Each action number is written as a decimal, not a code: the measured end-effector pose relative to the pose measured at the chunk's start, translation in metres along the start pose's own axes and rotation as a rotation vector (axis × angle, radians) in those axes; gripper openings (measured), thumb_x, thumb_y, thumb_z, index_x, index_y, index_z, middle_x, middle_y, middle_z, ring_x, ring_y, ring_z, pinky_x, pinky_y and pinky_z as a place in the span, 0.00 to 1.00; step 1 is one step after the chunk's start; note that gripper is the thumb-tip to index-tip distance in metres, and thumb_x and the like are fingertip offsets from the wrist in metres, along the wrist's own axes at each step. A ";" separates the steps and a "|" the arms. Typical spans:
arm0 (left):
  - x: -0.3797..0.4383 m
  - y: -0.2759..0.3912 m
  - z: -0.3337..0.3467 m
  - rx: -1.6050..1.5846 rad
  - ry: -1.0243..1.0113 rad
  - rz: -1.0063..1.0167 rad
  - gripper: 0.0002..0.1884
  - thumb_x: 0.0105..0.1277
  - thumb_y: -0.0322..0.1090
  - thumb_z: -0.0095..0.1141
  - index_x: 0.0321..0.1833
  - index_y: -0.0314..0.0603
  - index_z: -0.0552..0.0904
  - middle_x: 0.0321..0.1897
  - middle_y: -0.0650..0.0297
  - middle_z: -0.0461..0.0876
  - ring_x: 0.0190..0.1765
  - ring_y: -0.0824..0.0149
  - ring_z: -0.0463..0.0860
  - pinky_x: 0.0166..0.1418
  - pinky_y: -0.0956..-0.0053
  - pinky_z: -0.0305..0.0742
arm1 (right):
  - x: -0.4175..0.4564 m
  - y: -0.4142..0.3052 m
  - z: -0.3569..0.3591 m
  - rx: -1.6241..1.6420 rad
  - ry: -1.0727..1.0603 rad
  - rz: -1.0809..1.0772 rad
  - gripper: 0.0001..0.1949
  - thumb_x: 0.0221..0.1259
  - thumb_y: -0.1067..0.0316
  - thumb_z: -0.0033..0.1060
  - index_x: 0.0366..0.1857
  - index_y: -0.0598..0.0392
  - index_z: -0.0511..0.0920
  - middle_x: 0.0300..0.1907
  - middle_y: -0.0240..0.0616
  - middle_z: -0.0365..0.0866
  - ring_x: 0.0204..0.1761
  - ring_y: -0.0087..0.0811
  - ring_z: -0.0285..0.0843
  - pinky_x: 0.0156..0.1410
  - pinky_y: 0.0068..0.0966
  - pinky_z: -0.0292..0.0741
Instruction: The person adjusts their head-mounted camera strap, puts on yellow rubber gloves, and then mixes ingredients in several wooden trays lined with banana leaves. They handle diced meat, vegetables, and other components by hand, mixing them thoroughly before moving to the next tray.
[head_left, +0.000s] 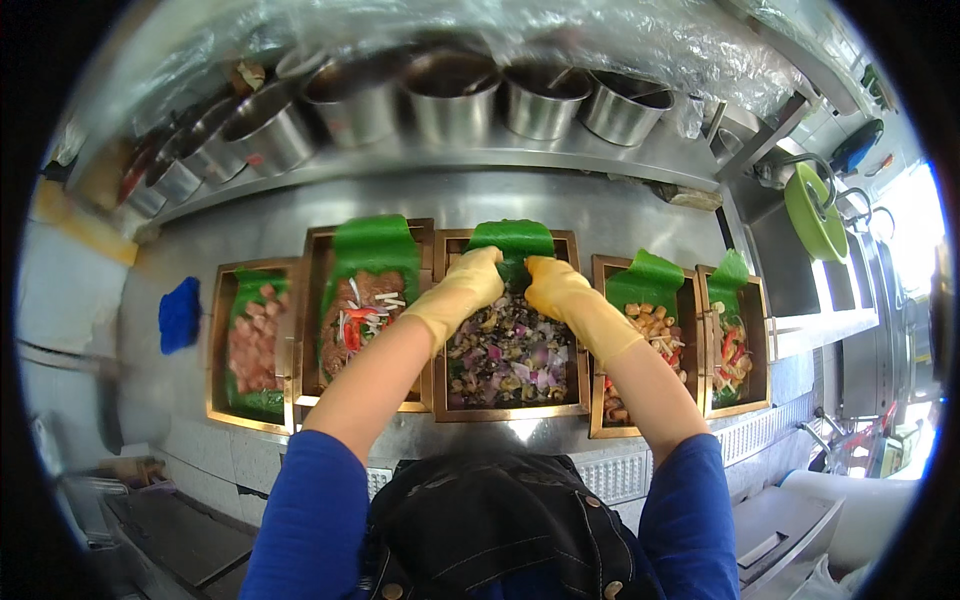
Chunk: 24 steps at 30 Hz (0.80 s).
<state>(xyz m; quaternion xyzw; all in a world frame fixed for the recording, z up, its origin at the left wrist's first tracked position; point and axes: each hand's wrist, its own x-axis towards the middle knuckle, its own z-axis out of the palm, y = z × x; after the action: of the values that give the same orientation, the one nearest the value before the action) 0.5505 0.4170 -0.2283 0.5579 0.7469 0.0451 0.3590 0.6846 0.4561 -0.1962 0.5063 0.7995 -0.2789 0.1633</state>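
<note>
Both hands wear yellow gloves and work at the far end of the middle copper-coloured metal tray (517, 414). My left hand (459, 289) has its fingers closed at the left side of a green leaf sheet (511, 236), which looks like banana leaf. Opposite it, my right hand (559, 291) pinches the leaf's right side; the fingertips are partly hidden. The leaf's far end stands over the tray's back rim. Below my hands the tray holds a chopped mix (510, 360) with purple onion pieces and dark bits.
Leaf-lined trays flank mine: cubed meat (255, 337), minced meat (337, 322) with red pepper strips, chunky pieces (652, 319), and a narrow tray (739, 405). A blue cloth (180, 315) lies left. Steel pots (452, 105) line the back shelf. A green basin (814, 214) is at right.
</note>
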 end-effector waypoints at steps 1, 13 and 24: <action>0.003 0.006 0.000 0.104 -0.014 -0.013 0.25 0.60 0.25 0.54 0.63 0.46 0.76 0.58 0.51 0.78 0.61 0.54 0.78 0.64 0.65 0.72 | 0.008 0.001 0.007 -0.053 -0.008 0.026 0.21 0.57 0.70 0.53 0.57 0.56 0.77 0.53 0.53 0.80 0.56 0.47 0.79 0.58 0.36 0.77; -0.058 0.017 0.019 0.352 -0.229 -0.035 0.16 0.62 0.32 0.54 0.53 0.42 0.84 0.53 0.53 0.83 0.56 0.54 0.82 0.57 0.65 0.78 | -0.064 0.003 0.027 -0.261 -0.432 -0.039 0.25 0.60 0.65 0.49 0.63 0.54 0.70 0.59 0.52 0.76 0.63 0.47 0.73 0.66 0.38 0.71; -0.098 -0.029 -0.003 -0.585 -0.131 0.200 0.17 0.71 0.35 0.45 0.58 0.34 0.78 0.51 0.52 0.83 0.47 0.62 0.83 0.54 0.72 0.77 | -0.060 0.036 0.050 1.047 -0.292 -0.234 0.32 0.71 0.39 0.41 0.60 0.61 0.74 0.53 0.46 0.80 0.50 0.33 0.79 0.58 0.28 0.75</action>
<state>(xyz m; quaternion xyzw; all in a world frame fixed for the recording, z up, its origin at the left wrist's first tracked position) 0.5368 0.3222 -0.1920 0.5035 0.6189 0.2569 0.5454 0.7425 0.3940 -0.2134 0.3837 0.5741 -0.7225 -0.0331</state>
